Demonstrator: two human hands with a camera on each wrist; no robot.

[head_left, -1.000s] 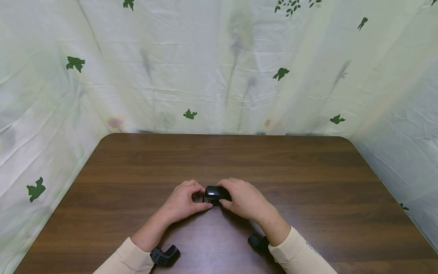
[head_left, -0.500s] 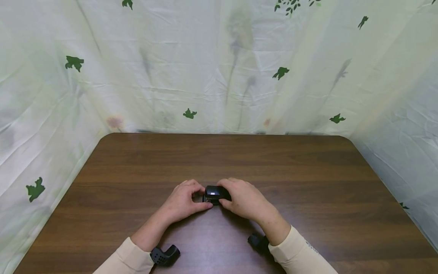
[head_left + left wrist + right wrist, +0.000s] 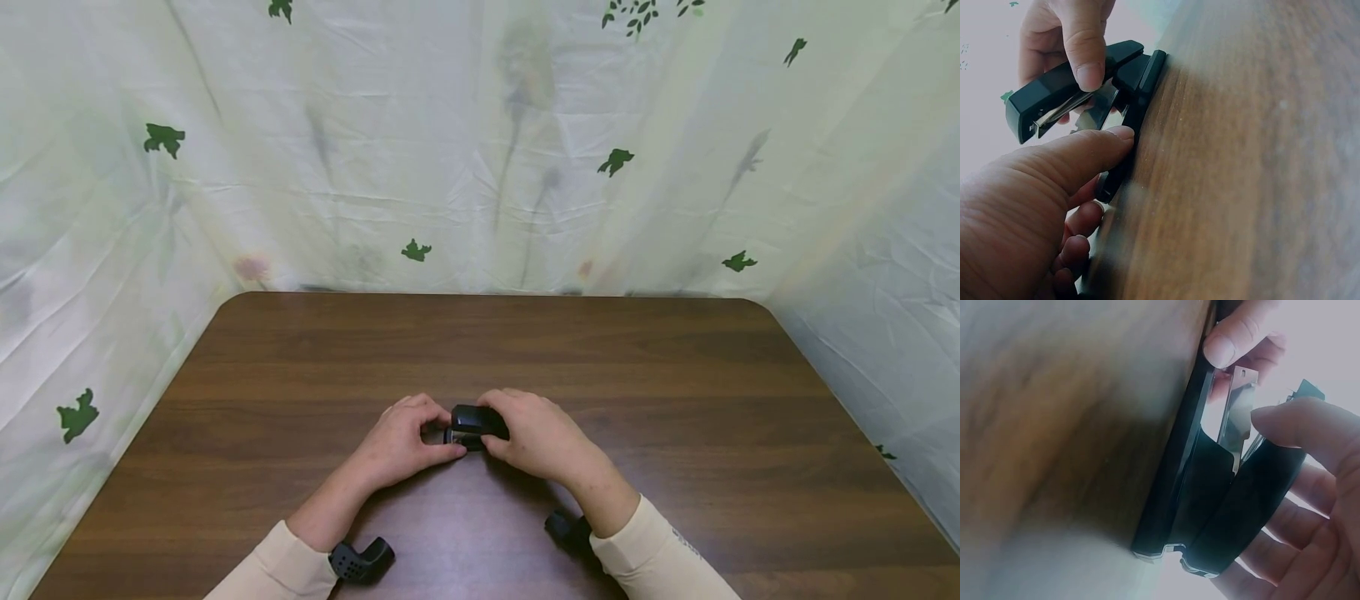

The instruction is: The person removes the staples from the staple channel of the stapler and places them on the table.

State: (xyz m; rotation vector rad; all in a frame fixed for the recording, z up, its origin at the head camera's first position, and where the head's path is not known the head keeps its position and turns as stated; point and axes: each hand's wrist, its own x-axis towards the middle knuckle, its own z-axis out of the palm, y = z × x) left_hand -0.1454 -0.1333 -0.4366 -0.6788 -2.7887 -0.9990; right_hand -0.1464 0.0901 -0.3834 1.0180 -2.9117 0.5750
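A black stapler (image 3: 472,418) sits on the brown table near the middle, its front end toward the left hand. The left hand (image 3: 399,442) holds the base (image 3: 1140,106) near the front, thumb on the near side and fingers on the far side. Thumb and fingers of the right hand (image 3: 536,437) grip the upper arm (image 3: 1044,94) from both sides. That arm is tilted up, apart from the metal staple rail (image 3: 1238,409), which stands bare between arm and base. In the right wrist view the hinge end points down toward the camera.
The wooden table (image 3: 480,350) spreads around both hands. A pale curtain (image 3: 450,150) with green leaf shapes hangs behind and at the sides. Black wrist devices (image 3: 362,559) are worn at both cream sleeves, close over the tabletop.
The right hand has raised the stapler's upper arm slightly, so a gap now shows between it and the lower part. The left hand stays put on the base.
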